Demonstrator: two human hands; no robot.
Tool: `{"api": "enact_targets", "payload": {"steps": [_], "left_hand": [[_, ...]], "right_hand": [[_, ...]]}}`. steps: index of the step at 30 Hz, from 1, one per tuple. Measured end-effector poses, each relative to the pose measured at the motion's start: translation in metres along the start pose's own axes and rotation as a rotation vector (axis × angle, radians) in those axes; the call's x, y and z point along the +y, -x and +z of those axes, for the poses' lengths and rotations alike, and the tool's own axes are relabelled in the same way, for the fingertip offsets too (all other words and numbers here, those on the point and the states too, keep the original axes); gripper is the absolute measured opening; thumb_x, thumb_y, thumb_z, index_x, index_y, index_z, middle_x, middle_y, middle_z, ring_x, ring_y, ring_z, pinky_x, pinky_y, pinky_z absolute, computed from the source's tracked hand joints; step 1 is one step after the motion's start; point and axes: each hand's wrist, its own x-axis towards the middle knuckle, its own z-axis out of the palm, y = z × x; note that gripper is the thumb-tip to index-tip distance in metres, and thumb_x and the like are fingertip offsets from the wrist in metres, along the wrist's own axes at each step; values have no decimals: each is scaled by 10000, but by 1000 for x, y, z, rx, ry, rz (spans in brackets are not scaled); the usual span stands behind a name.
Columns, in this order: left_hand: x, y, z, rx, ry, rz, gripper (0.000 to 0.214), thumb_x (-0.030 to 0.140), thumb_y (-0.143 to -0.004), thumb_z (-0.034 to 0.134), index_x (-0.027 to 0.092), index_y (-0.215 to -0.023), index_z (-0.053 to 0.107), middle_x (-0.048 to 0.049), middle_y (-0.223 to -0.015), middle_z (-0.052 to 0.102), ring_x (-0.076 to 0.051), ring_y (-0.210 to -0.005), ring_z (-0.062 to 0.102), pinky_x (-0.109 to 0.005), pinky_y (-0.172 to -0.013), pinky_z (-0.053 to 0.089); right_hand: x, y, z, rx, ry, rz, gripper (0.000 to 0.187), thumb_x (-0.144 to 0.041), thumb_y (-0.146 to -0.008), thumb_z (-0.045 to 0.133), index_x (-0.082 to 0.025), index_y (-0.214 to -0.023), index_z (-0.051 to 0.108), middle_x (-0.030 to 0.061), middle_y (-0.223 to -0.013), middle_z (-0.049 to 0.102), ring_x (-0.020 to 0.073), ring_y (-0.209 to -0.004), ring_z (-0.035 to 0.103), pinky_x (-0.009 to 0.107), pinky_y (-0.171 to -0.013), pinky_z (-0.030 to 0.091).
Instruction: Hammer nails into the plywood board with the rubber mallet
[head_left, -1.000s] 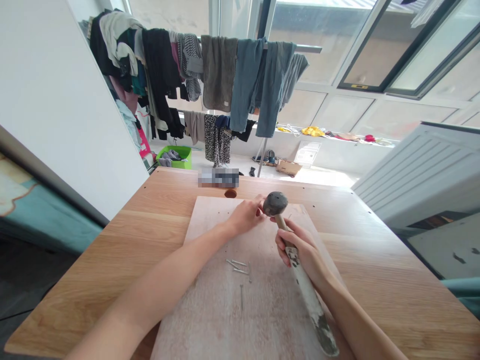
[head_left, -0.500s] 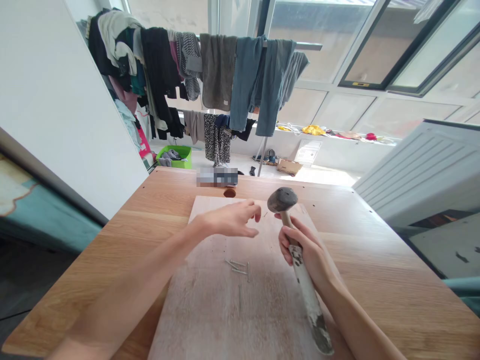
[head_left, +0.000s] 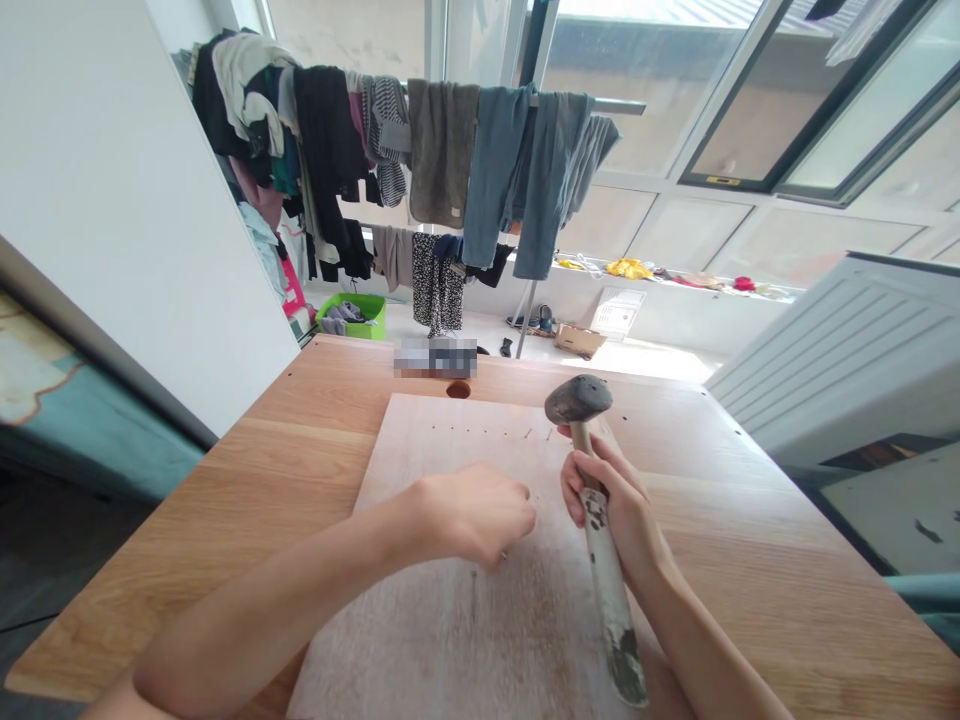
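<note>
My right hand (head_left: 611,490) is wrapped around the handle of a hammer (head_left: 579,400) near its dark, rounded head. The handle is worn wood with a chipped white coating and slants down toward me. Over the middle of a pale board (head_left: 420,640), my left hand (head_left: 480,515) has its fingers curled inward. A nail end (head_left: 505,555) pokes out below those fingers; whether they grip it is hidden. Along the board's far part runs a row of small dark dots (head_left: 468,431). To their right, a thin nail (head_left: 528,434) stands upright, with another (head_left: 550,434) beside it.
The board lies on a wooden table (head_left: 720,540) with a round hole (head_left: 458,390) near its far edge. A blurred-out object (head_left: 435,357) sits behind that hole. Beyond are hanging clothes (head_left: 442,150), a green basket (head_left: 367,312) and a cardboard box (head_left: 579,341).
My left hand has moved down the board toward me, its fingers closing over the spot where several loose nails lay. The hammer has shifted slightly right in view, still in my right hand.
</note>
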Motion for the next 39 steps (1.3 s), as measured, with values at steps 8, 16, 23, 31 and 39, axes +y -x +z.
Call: {"api": "enact_targets", "payload": {"steps": [8, 16, 23, 31, 39], "left_hand": [[-37, -14, 7, 407, 340, -25, 138, 120, -651, 707, 217, -671, 613, 17, -655, 631, -145, -583, 548, -272, -550, 393], [-89, -42, 35, 950, 760, -267, 197, 253, -871, 603, 192, -1052, 648, 0, -827, 706, -92, -623, 565, -213, -629, 472], [-95, -44, 51, 899, 649, -259, 101, 184, -843, 612, 201, -939, 640, 24, -840, 723, -80, -605, 550, -203, -626, 449], [-94, -45, 52, 887, 598, -241, 111, 139, -797, 603, 186, -886, 650, 11, -846, 706, -83, -599, 549, -217, -618, 452], [-95, -45, 53, 907, 649, -212, 233, 136, -779, 629, 187, -1006, 624, 17, -830, 703, -71, -566, 536, -191, -579, 447]], "right_hand": [[-2, 0, 3, -1, -6, 13, 305, -351, -889, 564, -209, -1158, 546, -68, -607, 465, 84, -403, 434, 190, -371, 306], [-4, 1, 5, -15, -29, 15, 274, -335, -904, 532, -202, -1142, 559, -60, -619, 473, 76, -411, 443, 186, -387, 302], [1, -1, 8, -24, -13, 33, 363, -373, -876, 569, -182, -1184, 549, -63, -615, 480, 79, -398, 429, 192, -369, 300], [3, 0, 13, -44, 15, 53, 374, -383, -864, 565, -178, -1178, 560, -64, -609, 475, 86, -395, 417, 201, -360, 312], [3, 0, 16, -83, 43, 84, 436, -410, -852, 586, -177, -1216, 528, -68, -594, 494, 88, -390, 434, 189, -356, 316]]}}
